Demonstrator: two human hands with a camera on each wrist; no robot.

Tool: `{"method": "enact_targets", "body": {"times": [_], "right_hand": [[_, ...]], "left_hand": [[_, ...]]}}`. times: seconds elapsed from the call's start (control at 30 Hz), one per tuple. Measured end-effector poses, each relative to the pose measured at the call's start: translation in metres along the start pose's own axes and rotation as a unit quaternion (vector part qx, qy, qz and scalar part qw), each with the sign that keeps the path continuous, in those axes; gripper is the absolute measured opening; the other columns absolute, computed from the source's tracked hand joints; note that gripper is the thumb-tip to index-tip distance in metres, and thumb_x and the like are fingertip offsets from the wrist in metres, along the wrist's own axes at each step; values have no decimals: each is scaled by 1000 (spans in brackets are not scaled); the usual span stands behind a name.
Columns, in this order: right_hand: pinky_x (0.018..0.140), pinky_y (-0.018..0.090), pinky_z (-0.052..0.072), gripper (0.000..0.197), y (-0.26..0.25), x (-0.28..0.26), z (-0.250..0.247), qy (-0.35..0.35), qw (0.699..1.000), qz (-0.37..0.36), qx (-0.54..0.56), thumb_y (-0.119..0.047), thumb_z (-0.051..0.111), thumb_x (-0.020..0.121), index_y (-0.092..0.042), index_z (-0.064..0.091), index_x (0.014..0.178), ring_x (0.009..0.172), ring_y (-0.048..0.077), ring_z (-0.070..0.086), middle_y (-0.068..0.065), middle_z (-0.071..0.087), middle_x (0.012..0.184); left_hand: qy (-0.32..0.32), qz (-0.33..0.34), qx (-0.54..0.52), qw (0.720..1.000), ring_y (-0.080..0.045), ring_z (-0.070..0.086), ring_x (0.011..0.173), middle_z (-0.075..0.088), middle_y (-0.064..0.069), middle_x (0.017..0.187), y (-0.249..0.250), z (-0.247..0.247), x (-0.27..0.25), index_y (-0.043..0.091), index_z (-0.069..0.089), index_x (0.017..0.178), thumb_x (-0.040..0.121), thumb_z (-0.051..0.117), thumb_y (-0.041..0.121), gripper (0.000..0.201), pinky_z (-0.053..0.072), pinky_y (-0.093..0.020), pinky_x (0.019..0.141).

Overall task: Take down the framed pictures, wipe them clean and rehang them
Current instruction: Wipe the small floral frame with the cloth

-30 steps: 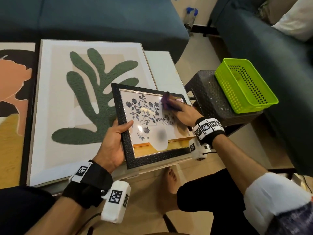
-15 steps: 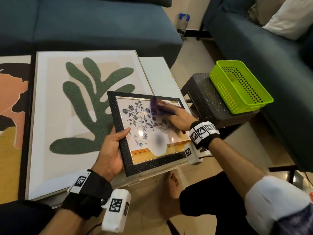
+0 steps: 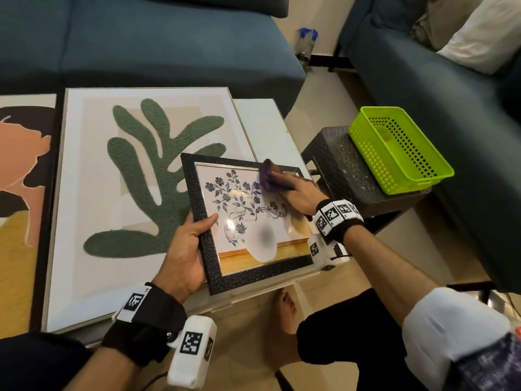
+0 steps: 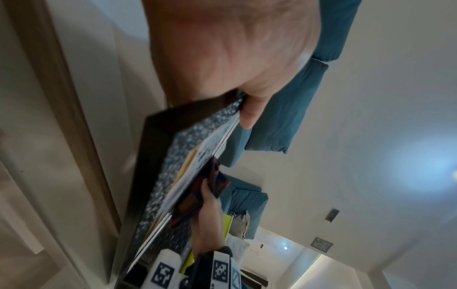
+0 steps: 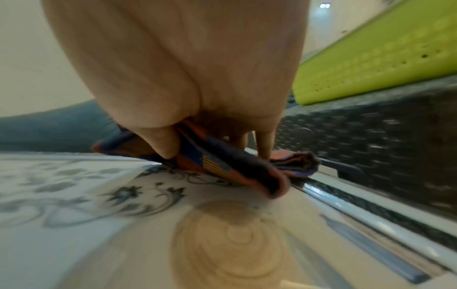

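A small black-framed flower picture [image 3: 253, 266] lies tilted over the table's near edge. My left hand [image 3: 194, 241] grips its left side, thumb on the front and fingers hidden behind. The left wrist view shows that frame [image 4: 158, 176] edge-on under my palm. My right hand [image 3: 293, 190] holds a folded purple and orange cloth [image 3: 267, 176] and presses it on the glass near the upper right corner. In the right wrist view the cloth [image 5: 222, 166] is pinched under thumb and fingers on the glass [image 5: 111, 195].
A large leaf picture [image 3: 141, 179] lies flat on the white table [image 3: 265, 125], with another picture [image 3: 22, 193] at its left. A green basket [image 3: 394, 148] sits on a dark stool [image 3: 344, 170] to the right. Blue sofas [image 3: 169, 38] stand behind and at the right.
My right hand swept the cloth left across the top of the glass, then back toward the upper right corner. My left hand kept its grip on the frame.
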State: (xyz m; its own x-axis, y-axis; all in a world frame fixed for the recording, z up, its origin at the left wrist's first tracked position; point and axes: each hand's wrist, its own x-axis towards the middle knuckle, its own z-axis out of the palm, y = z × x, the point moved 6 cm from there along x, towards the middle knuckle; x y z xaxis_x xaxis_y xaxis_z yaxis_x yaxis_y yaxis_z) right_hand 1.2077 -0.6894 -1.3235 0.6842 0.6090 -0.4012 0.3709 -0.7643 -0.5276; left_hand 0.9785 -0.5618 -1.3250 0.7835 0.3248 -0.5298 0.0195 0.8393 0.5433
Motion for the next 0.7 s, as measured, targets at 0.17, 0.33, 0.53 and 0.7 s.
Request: {"method": "enact_targets", "body": {"times": [0.17,0.33,0.53,0.7], "right_hand": [[118,30,26,70,-17,-3,13,-48,995,-84,3,-4,46,95,-50,41,147,143,12,33,-10,28,165],[115,43,39,62,35,4,-15,63,994,88,-5,-14,45,97,-44,40,151,131,32,51,8,49,152],[106,43,47,66,36,12,-17,84,987,138,5,-20,45,92,-48,35,152,121,37,57,15,54,144],[117,40,35,62,14,10,-11,50,995,88,-5,-20,45,99,-50,34,152,136,33,46,7,43,157]], "left_hand": [[8,0,-5,1000,-30,79,95,78,-14,119,-1,1,0,17,60,143,105,48,2,42,66,-50,75],[1,2,-8,1000,-31,79,99,78,-14,119,0,3,-2,17,58,145,105,48,3,44,67,-49,74],[1,3,-1,1000,-27,80,91,81,-10,108,0,3,-1,16,60,142,105,48,2,41,66,-46,70],[2,0,6,1000,-33,76,108,76,-14,125,-1,0,1,18,59,144,105,48,3,44,57,-54,93]]}}
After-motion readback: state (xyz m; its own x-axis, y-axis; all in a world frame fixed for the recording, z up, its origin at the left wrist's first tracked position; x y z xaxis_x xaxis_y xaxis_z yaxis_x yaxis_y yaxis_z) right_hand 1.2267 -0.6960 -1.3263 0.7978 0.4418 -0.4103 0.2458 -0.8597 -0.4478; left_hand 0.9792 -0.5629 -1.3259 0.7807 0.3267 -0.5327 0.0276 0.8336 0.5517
